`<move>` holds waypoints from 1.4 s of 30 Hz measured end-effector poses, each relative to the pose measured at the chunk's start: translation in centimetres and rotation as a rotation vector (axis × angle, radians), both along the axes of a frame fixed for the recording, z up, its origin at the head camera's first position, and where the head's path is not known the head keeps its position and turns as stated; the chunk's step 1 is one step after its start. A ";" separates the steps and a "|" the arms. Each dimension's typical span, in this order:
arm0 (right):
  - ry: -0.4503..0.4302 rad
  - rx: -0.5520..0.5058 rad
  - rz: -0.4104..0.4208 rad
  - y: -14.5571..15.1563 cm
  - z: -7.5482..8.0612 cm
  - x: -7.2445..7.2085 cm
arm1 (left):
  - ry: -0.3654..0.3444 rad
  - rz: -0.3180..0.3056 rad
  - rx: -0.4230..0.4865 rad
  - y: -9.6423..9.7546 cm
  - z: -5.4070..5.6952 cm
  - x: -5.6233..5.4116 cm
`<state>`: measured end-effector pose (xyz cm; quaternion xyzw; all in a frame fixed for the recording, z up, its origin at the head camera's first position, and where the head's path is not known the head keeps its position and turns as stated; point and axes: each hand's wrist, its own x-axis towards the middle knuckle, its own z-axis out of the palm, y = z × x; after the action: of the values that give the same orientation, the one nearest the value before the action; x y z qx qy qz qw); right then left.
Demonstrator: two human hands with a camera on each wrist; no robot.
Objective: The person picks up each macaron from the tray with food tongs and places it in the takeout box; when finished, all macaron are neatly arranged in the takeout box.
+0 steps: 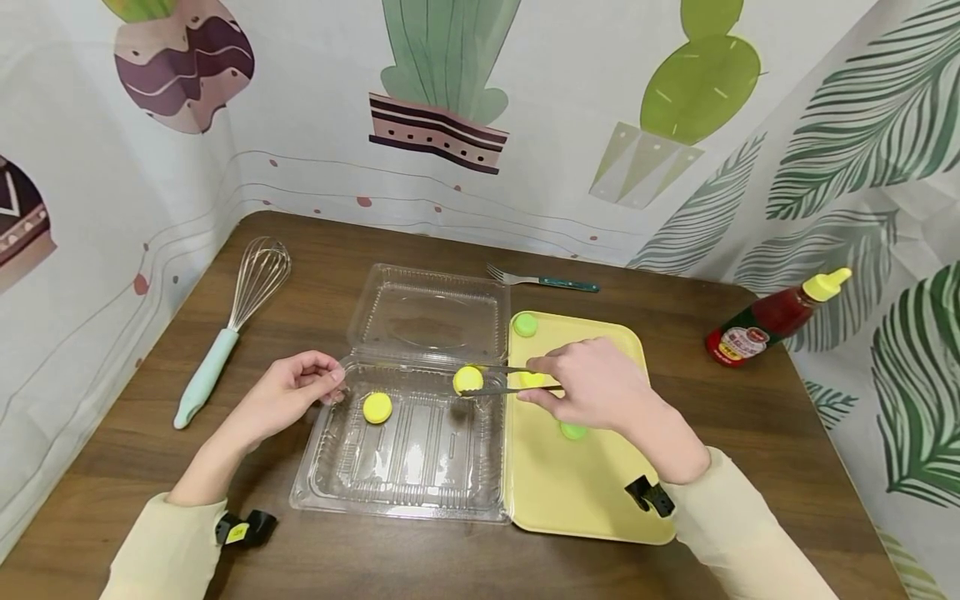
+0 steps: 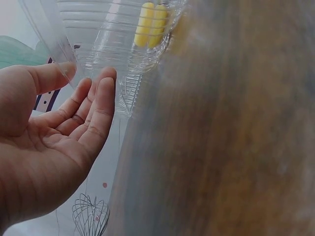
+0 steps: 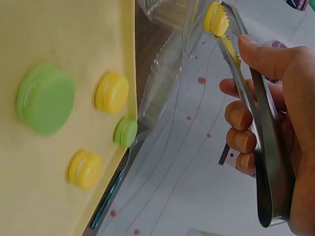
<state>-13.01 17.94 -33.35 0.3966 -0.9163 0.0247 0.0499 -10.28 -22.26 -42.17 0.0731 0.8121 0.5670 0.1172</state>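
My right hand [image 1: 592, 383] grips metal tongs [image 3: 261, 147], whose serrated tips pinch a yellow macaron [image 1: 468, 381] above the right side of the clear plastic container [image 1: 405, 510]. Another yellow macaron [image 1: 377, 407] sits inside the container, toward the left. At the container's back left edge, my left hand [image 1: 288, 392] holds the rim between thumb and fingers. The yellow tray [image 1: 585, 508] lies to the right, under my right hand. On it the right wrist view shows a large-looking green macaron [image 3: 47, 98], a smaller-looking green one [image 3: 126, 132] and two yellow macarons [image 3: 112, 93].
The container's open lid [image 1: 431, 312] lies behind its base. A whisk [image 1: 228, 329] with a pale green handle rests at the left. Behind the tray lies a fork [image 1: 551, 282]; a red sauce bottle [image 1: 772, 321] with a yellow cap stands at the right. Patterned cloth [image 1: 315, 92] hangs behind the table.
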 end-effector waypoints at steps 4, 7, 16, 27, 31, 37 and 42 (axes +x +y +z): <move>-0.016 0.013 0.031 -0.9 -0.4 0.1 | 0.001 -0.001 -0.003 0.0 -0.1 0.0; -0.026 0.024 0.054 -1.7 -0.6 0.1 | -0.002 0.000 -0.009 0.0 -0.1 -0.1; -0.060 0.013 0.125 -4.2 -1.3 0.1 | -0.004 0.001 -0.012 0.0 0.0 -0.1; -0.065 0.018 0.206 -6.6 -2.5 0.5 | -0.006 0.001 -0.018 0.0 0.0 0.0; -0.054 0.021 0.228 -7.2 -2.9 0.7 | -0.003 0.002 -0.015 0.0 0.0 0.0; -0.092 0.028 0.247 -8.1 -3.2 0.9 | 0.004 0.001 -0.012 0.0 0.0 0.0; -0.085 0.036 0.266 -8.9 -3.4 1.2 | 0.007 -0.001 -0.014 0.0 0.0 0.0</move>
<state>-11.77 9.08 -36.79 0.5138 -0.8573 0.0315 0.0003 -10.31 -22.24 -42.18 0.0746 0.8164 0.5610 0.1150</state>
